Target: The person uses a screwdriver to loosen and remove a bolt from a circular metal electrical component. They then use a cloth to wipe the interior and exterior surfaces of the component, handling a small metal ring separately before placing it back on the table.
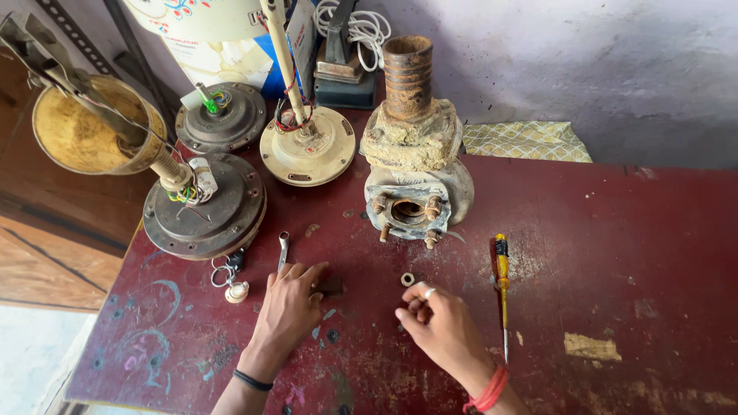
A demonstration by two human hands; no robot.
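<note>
My left hand (288, 307) rests on the dark red table (615, 253), its fingertips touching a small dark block (332, 287). A thin metal spanner (283, 250) lies just beyond that hand. My right hand (438, 323) is curled with fingers pinched together; whether something small is between them I cannot tell. A loose metal nut (407, 279) sits on the table just beyond its fingertips. A rusty pump body (411, 165) with a corroded pipe on top and an open flange with studs stands ahead of both hands.
A yellow-handled screwdriver (502, 288) lies to the right of my right hand. Three ceiling-fan motors (204, 207) with loose wires stand at the back left. A key ring (227, 270) lies near them. A folded patterned cloth (526, 141) is by the wall.
</note>
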